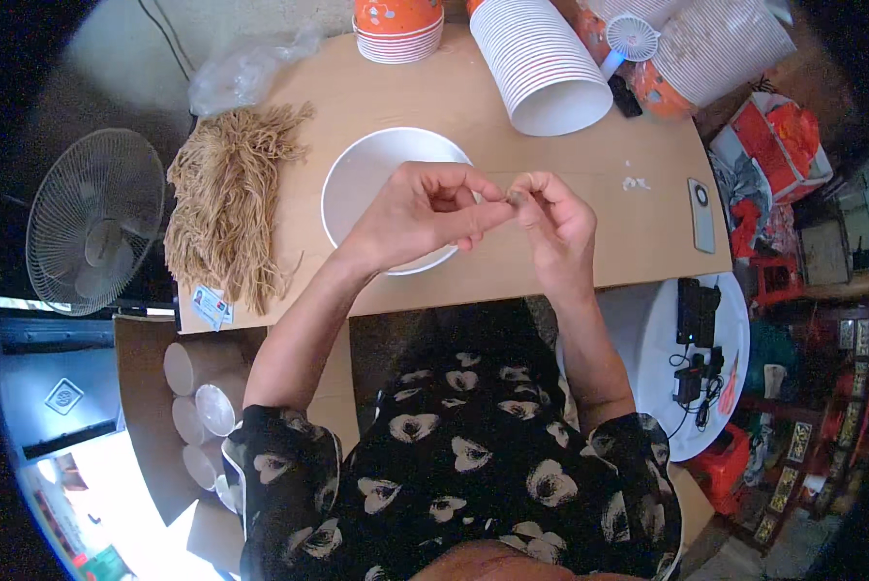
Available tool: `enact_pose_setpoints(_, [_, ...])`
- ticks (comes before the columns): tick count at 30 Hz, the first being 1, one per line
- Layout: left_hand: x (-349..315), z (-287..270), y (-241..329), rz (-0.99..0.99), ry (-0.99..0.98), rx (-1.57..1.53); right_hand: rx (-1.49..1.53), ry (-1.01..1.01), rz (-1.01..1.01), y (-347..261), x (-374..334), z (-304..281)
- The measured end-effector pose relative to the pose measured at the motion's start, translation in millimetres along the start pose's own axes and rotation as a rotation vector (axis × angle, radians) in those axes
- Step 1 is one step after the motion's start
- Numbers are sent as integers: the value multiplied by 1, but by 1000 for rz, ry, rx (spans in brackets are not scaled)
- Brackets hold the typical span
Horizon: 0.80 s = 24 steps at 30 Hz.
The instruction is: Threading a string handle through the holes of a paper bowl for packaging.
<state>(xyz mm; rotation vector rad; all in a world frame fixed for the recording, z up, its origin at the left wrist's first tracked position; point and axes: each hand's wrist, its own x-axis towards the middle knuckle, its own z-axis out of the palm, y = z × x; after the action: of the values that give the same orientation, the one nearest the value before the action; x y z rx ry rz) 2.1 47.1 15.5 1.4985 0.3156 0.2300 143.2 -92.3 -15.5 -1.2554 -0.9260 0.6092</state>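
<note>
Both hands meet above the table, fingertip to fingertip. My left hand (425, 215) is closed in a pinch, thumb against index finger, partly over a white paper tub (345, 184) whose rim faces up. My right hand (556, 230) pinches at the same spot, just right of the tub. Something small and greyish seems to sit between the fingertips, too small to name. Left of the tub lies a thick bundle of tan cords (226, 198) with loose, frayed-looking ends. Part of the tub is hidden behind my left hand and wrist.
A stack of nested white tubs (541, 68) lies on the table's far side, with orange patterned tubs (398, 29) beside it. A handheld fan (632, 41), a phone-like device (701, 215), a card (210, 308) and a plastic bag (245, 77) surround the work area. A fan (97, 223) stands left.
</note>
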Motion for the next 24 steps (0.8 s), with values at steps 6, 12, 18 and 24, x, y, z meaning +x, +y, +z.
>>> enact_pose_setpoints(6, [9,7,-2,74,92,-28,-11,-89,12,-9,6,-5])
enact_pose_setpoints(12, [0,9,-8,106,120,113,3,-271,169,0,0,-34])
enact_pose_setpoints(18, [-14,25,-13,372,158,496,315,-191,129,2,-11,-62])
enact_pose_setpoints(24, [-27,25,-23,499,356,820,797,-433,-232,-5,-16,-85])
